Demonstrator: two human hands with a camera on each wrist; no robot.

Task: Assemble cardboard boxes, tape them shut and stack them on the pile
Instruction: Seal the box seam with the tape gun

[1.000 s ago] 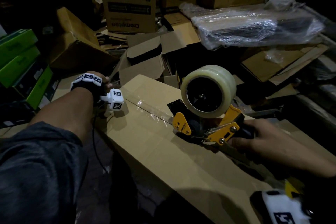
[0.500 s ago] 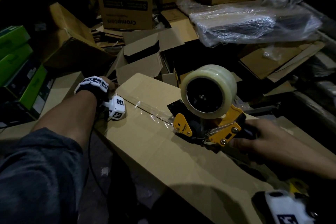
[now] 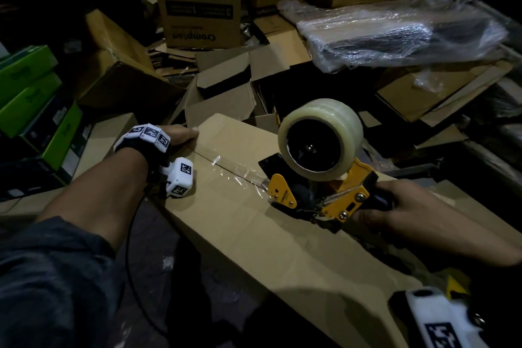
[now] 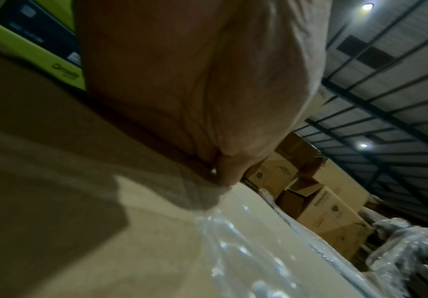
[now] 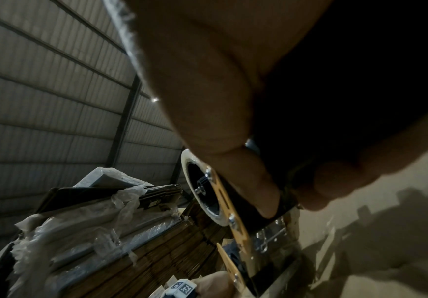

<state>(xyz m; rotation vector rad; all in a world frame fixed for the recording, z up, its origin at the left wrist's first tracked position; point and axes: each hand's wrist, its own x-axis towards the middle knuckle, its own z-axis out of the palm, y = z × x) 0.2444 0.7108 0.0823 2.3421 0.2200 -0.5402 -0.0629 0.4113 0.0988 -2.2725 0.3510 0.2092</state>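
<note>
A long brown cardboard box [image 3: 240, 234] lies across the middle of the head view. Clear tape [image 3: 231, 168] runs along its top seam from the far-left end to a yellow tape dispenser [image 3: 347, 200] with a big clear roll [image 3: 319, 138]. My right hand [image 3: 418, 215] grips the dispenser's handle, with the thumb and fingers wrapped round it [image 5: 246, 181]. My left hand [image 3: 176, 137] holds the box's far-left end where the tape starts. Its thumb lies on top, and the fingers are hidden over the edge. The left wrist view shows the palm [image 4: 195, 80] pressed on the cardboard beside the shiny tape [image 4: 246, 252].
Green boxes [image 3: 31, 99] are stacked at the left. Behind the box stand open cartons [image 3: 226, 93], a printed carton [image 3: 197, 0] and a plastic-wrapped bundle [image 3: 395, 31]. Flattened cardboard [image 3: 423, 93] lies at the right. Dark floor [image 3: 169, 277] shows below my left arm.
My left hand has slid right onto the box's far-left end by the tape's start. The dispenser and my right hand have barely moved.
</note>
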